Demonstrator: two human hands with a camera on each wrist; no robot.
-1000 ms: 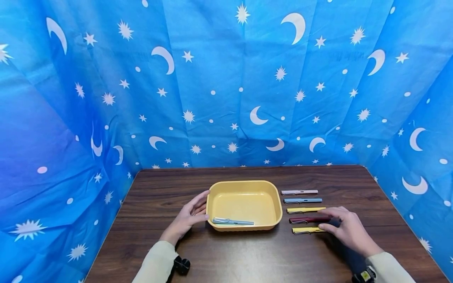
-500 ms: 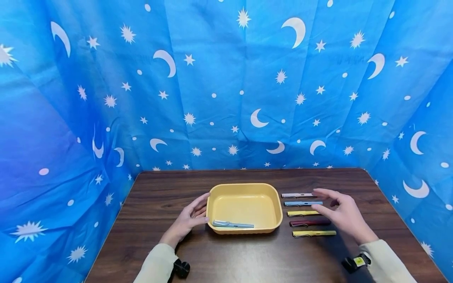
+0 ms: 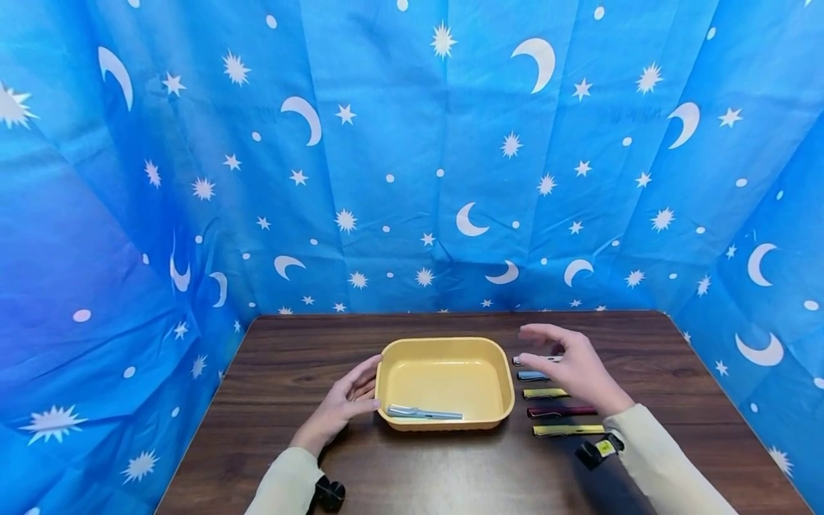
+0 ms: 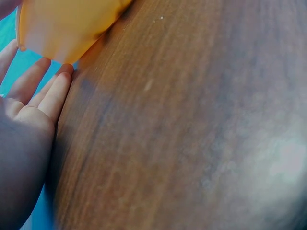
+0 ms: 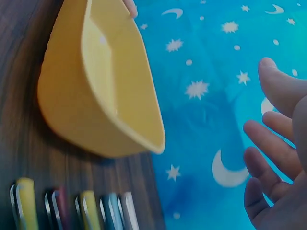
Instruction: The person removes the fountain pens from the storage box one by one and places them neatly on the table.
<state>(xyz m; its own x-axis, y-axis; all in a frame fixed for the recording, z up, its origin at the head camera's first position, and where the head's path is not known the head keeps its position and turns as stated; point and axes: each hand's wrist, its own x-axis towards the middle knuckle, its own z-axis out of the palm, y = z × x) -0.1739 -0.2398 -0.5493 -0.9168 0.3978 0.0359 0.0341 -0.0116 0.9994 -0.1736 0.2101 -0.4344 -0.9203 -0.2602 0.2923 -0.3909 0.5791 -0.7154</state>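
Observation:
A yellow rectangular tray (image 3: 445, 383) stands on the table, with a light blue pen (image 3: 426, 413) lying inside along its near wall. My left hand (image 3: 340, 405) rests at the tray's left end, its extended fingers touching the outside wall. Right of the tray lie several clipped pens in a column: a pale one (image 3: 517, 361) at the back, then a blue pen (image 3: 532, 376), a yellow pen (image 3: 543, 394), a dark red pen (image 3: 558, 412) and another yellow pen (image 3: 566, 430) in front. Over the back pens hovers my right hand (image 3: 576, 365), fingers spread, holding nothing, partly hiding them.
The dark wood table (image 3: 412, 472) has its far edge close to a blue curtain (image 3: 386, 143) printed with white moons and stars, which also hangs at both sides. A black camera mount (image 3: 330, 493) sits on the left wrist, another mount (image 3: 599, 450) on the right.
My right hand has left the front yellow pen, moving back and then left over the row toward the tray's far right corner. The left hand stays at the tray; the pens lie as before.

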